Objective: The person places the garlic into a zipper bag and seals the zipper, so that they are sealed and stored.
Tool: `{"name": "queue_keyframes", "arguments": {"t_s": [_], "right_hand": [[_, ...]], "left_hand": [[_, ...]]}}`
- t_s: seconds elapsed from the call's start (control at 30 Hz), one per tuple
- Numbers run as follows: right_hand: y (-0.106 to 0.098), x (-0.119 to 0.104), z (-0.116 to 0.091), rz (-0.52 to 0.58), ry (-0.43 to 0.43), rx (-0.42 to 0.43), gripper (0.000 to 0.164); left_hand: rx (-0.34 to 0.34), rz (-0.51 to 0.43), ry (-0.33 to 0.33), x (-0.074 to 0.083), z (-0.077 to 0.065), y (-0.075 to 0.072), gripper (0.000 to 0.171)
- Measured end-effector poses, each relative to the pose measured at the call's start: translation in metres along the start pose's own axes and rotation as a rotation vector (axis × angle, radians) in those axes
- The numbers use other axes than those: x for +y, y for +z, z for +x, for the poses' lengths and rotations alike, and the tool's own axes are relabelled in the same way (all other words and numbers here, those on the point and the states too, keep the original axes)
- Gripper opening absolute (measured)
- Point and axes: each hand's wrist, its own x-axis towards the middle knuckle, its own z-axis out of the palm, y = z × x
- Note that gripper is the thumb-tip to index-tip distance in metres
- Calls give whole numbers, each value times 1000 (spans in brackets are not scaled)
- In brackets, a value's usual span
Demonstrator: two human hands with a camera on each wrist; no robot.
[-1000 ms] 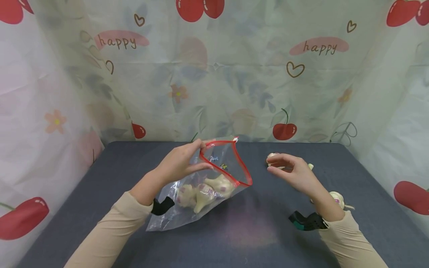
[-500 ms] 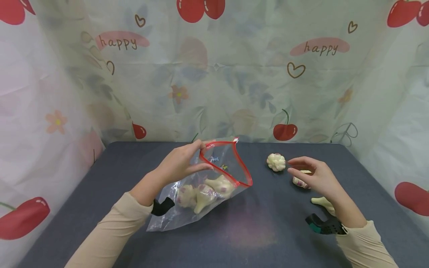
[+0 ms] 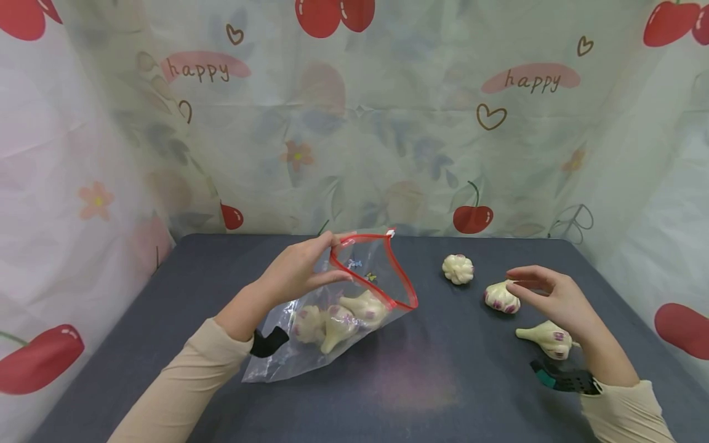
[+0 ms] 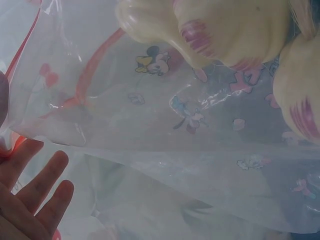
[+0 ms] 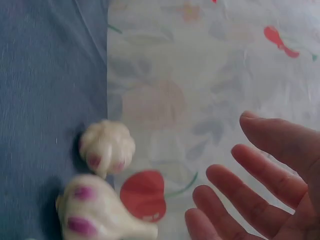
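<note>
My left hand (image 3: 299, 264) grips a clear zip bag (image 3: 310, 363) by its red-edged mouth, which gapes toward the right. Inside it lie three garlic bulbs (image 3: 339, 323), pale with purple patches; in the left wrist view, garlic (image 4: 230, 30) shows large through the printed plastic. On the right, my right hand (image 3: 559, 301) hovers with fingers loosely bent and nothing held. Its fingertips overlap the edge of a garlic bulb (image 3: 501, 298) in the head view. Another garlic bulb (image 3: 458, 269) sits farther back, and a long-stemmed garlic bulb (image 3: 554, 341) lies nearer, beside my right wrist.
A dark cloth-covered table (image 3: 421, 394) spreads under everything. Printed curtains (image 3: 360, 172) with cherries and hearts stand behind it and on both sides. A black wrist strap (image 3: 565, 376) sits on my right arm.
My right hand has moved right and a little nearer, away from the farthest garlic bulb, uncovering the loose bulbs. The left hand and the bag stay where they were.
</note>
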Motion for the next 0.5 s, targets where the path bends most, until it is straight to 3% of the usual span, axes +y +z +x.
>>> {"name": "queue_keyframes", "arguments": {"t_s": [0.27,0.5], "right_hand": [[-13,25,-9,-30,74,-11,47],[-19,46,-12,-37,134,-90,56]], "left_hand": [[-4,1,5,1,1,0,41],[-11,-9,-3,1,1,1,40]]}}
